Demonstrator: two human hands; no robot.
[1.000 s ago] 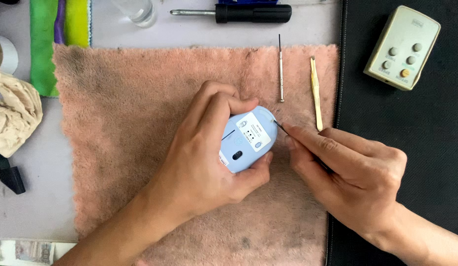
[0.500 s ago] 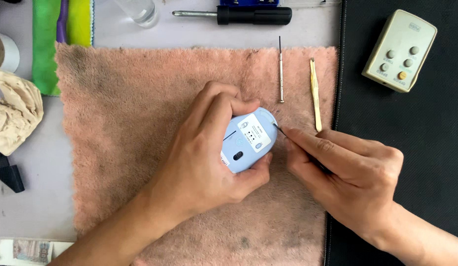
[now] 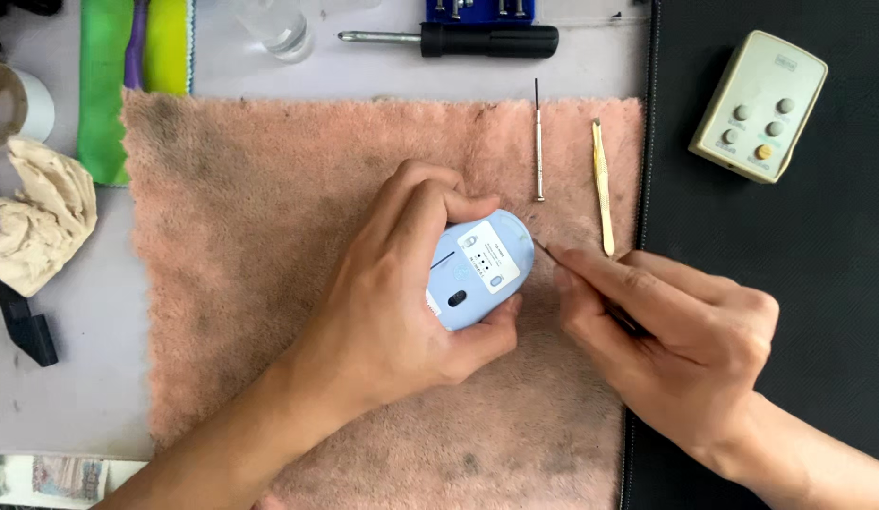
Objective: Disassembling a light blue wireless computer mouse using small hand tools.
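Observation:
A light blue computer mouse (image 3: 482,269) lies upside down on a pink fleecy cloth (image 3: 260,246), its white label facing up. My left hand (image 3: 401,302) wraps around it from the left and grips it. My right hand (image 3: 675,331) pinches a thin dark pointed tool (image 3: 553,257) whose tip sits at the mouse's right edge. Most of the tool is hidden under my fingers.
A thin precision screwdriver (image 3: 538,142) and a yellowish pry stick (image 3: 602,189) lie on the cloth above my hands. A black-handled screwdriver (image 3: 458,40), a small glass (image 3: 274,24), a beige button box (image 3: 759,106) on a black mat (image 3: 836,246), crumpled tissue (image 3: 38,217) and tape roll (image 3: 19,104) surround it.
The tool tip has shifted slightly along the mouse's right edge; both hands stay almost in place.

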